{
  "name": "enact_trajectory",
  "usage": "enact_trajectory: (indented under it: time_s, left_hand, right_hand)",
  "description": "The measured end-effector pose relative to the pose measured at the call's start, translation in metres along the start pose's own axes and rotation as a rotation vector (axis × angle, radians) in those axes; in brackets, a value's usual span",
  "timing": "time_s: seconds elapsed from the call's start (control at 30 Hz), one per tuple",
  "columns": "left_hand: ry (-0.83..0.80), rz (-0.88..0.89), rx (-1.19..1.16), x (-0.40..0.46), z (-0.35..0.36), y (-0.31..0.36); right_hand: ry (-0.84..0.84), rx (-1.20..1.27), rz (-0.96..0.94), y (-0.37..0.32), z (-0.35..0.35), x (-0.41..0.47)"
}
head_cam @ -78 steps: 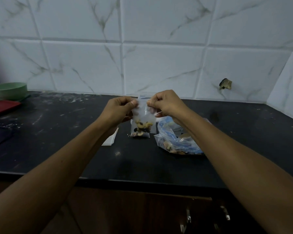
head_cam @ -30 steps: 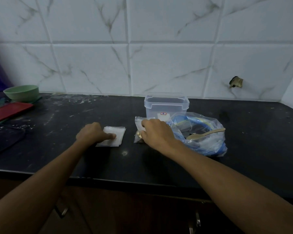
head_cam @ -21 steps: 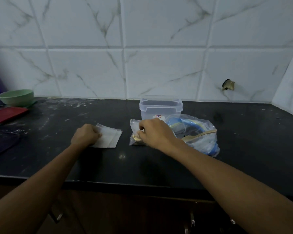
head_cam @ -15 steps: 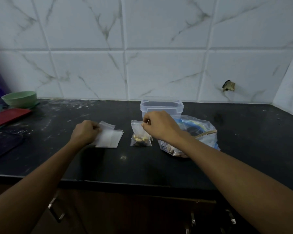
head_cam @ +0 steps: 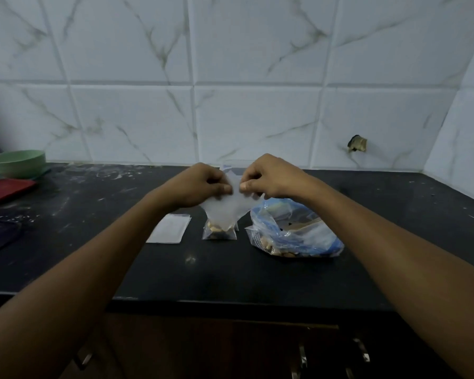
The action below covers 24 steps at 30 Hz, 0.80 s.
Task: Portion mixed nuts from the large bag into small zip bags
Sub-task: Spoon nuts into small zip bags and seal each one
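Both hands are raised above the black counter and pinch the top edge of an empty small zip bag [head_cam: 226, 210], my left hand [head_cam: 200, 184] at its left corner and my right hand [head_cam: 268, 176] at its right. Below it on the counter lies a small zip bag filled with nuts [head_cam: 219, 232]. The large bag of mixed nuts [head_cam: 293, 233], clear with blue print, lies to the right. A flat stack of empty small zip bags [head_cam: 170, 228] lies to the left. The clear plastic container behind my hands is almost wholly hidden.
A green bowl [head_cam: 17, 162] and a red board [head_cam: 4, 187] sit at the far left of the counter [head_cam: 394, 214]. The tiled wall runs along the back and turns in at the right. Cabinet handles [head_cam: 301, 356] show below the counter's front edge.
My left hand took an empty small bag off the stack and lifted it. My right hand let go of the filled bag, which now lies on the counter, and joined at the empty bag's top.
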<state>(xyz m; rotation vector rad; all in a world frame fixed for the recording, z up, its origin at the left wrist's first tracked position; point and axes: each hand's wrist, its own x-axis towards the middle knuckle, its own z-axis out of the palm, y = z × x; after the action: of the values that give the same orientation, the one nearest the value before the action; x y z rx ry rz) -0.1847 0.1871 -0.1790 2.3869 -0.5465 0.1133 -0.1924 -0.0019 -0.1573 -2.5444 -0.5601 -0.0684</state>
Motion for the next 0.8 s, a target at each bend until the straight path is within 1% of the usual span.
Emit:
enact_trajectory:
  time_s: [0.07,0.1,0.2,0.23,0.27,0.37,0.4,0.47,0.6,0.7,0.77,0.8]
  left_hand:
    - [0.034,-0.006,-0.062,0.008,0.011,0.003]
    - [0.102,-0.01,-0.067,0.013,0.017,0.005]
    - [0.481,-0.007,0.054,0.019,0.035,0.023]
    - [0.536,0.003,0.039,0.02,0.039,0.031]
    - [0.511,-0.008,-0.021,0.022,0.043,0.037]
    - [0.221,-0.115,-0.345,0.027,0.05,0.056]
    - [0.149,-0.15,-0.421,0.027,0.051,0.061]
    - [0.079,-0.181,-0.48,0.029,0.053,0.067]
    - [0.024,-0.21,-0.513,0.032,0.053,0.074]
    - [0.015,-0.253,-0.485,0.036,0.054,0.076]
    - [0.014,-0.244,-0.369,0.038,0.054,0.074]
    - [0.007,-0.21,-0.238,0.039,0.053,0.072]
  right_hand:
    - [0.034,0.063,0.066,0.007,-0.006,-0.004]
    - [0.063,0.123,0.112,0.01,-0.008,-0.006]
    - [0.134,0.34,0.245,0.019,-0.017,-0.011]
    - [0.148,0.397,0.27,0.022,-0.02,-0.012]
    - [0.156,0.44,0.287,0.024,-0.023,-0.013]
    - [0.16,0.501,0.318,0.029,-0.028,-0.015]
    - [0.159,0.505,0.328,0.03,-0.03,-0.016]
    - [0.144,0.524,0.346,0.034,-0.032,-0.018]
    - [0.066,0.65,0.389,0.044,-0.038,-0.023]
    - [0.028,0.75,0.434,0.05,-0.04,-0.026]
    - [0.055,0.731,0.47,0.051,-0.041,-0.028]
    - [0.08,0.666,0.482,0.052,-0.041,-0.029]
